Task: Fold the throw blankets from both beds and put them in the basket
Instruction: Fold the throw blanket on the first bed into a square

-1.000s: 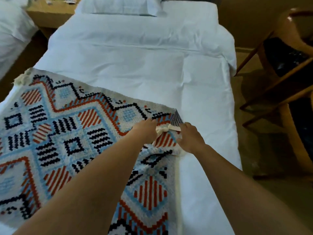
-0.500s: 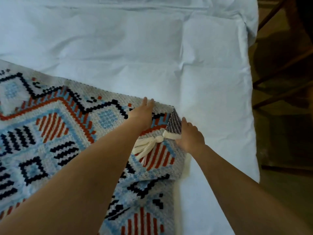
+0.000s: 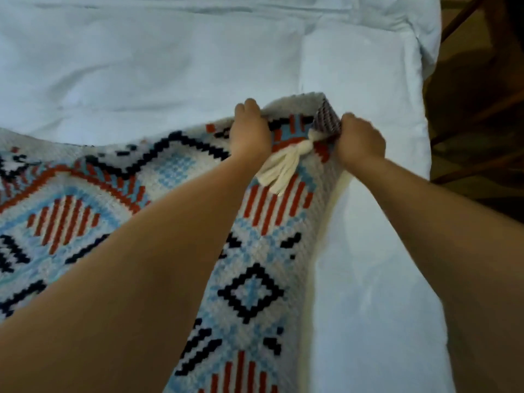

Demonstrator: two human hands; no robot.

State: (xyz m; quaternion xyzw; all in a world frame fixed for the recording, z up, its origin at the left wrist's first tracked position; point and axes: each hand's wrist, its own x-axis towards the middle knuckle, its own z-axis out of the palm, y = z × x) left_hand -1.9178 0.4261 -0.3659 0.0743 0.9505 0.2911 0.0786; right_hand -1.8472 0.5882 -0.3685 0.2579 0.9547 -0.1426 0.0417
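A woven throw blanket (image 3: 255,282) with red, black and light-blue diamond patterns lies across the white bed (image 3: 147,69). Its far right corner is lifted off the sheet, with the dark underside turned up. A cream tassel (image 3: 283,164) hangs from that corner. My left hand (image 3: 251,129) grips the blanket's far edge, fingers curled over it. My right hand (image 3: 361,140) is closed on the corner just to the right of the tassel. No basket is in view.
The white duvet covers the bed beyond and to the right of the blanket. A wooden chair frame (image 3: 479,89) stands on the dark floor past the bed's right edge.
Both hands have closed on the blanket's far right corner and raised it off the bed. The left hand went from lying flat to gripping the edge. The view has tilted down and closer.
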